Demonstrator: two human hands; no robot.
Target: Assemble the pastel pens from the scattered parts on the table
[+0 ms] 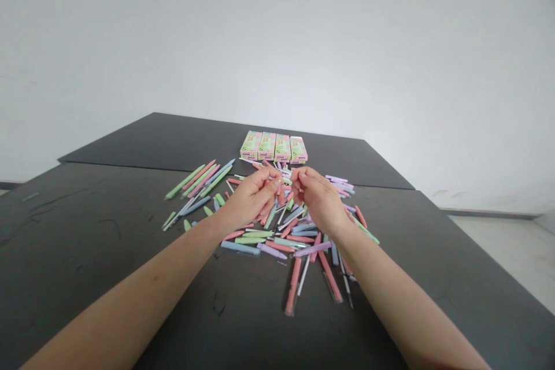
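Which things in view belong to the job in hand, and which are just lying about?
Likely in the job:
left hand and right hand, close together
scattered pen parts around them

Lying about, untouched:
pens grouped at left
four boxes behind, though possibly related

Four boxes (267, 145), two hands (255, 195), dozens of pen parts (240, 248)
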